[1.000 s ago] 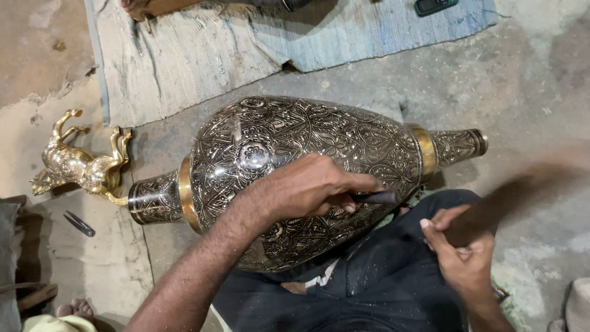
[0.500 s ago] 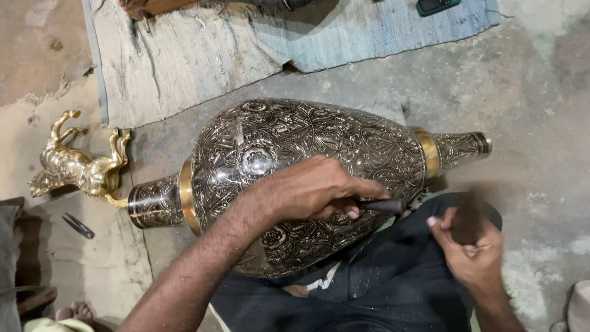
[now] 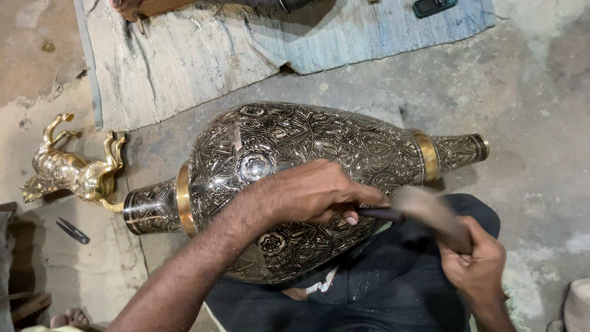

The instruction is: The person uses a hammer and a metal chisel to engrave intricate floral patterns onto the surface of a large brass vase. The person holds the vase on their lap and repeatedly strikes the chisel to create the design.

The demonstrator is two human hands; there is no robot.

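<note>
A large engraved metal vase (image 3: 295, 147) lies on its side across my lap, dark with silver patterns and two gold bands. My left hand (image 3: 313, 193) rests on its belly, closed around a dark chisel (image 3: 381, 214) whose end points right. My right hand (image 3: 476, 264) grips a wooden mallet (image 3: 430, 212), blurred with motion, its head at the chisel's end.
A brass animal figure (image 3: 70, 169) lies on the concrete floor to the left. A small dark tool (image 3: 72, 230) lies below it. A woven mat (image 3: 258, 43) covers the floor at the top, with a dark phone (image 3: 433, 6) on it.
My right hand has swung the mallet from out at the right down and in onto the chisel's end. My left hand has stayed on the vase.
</note>
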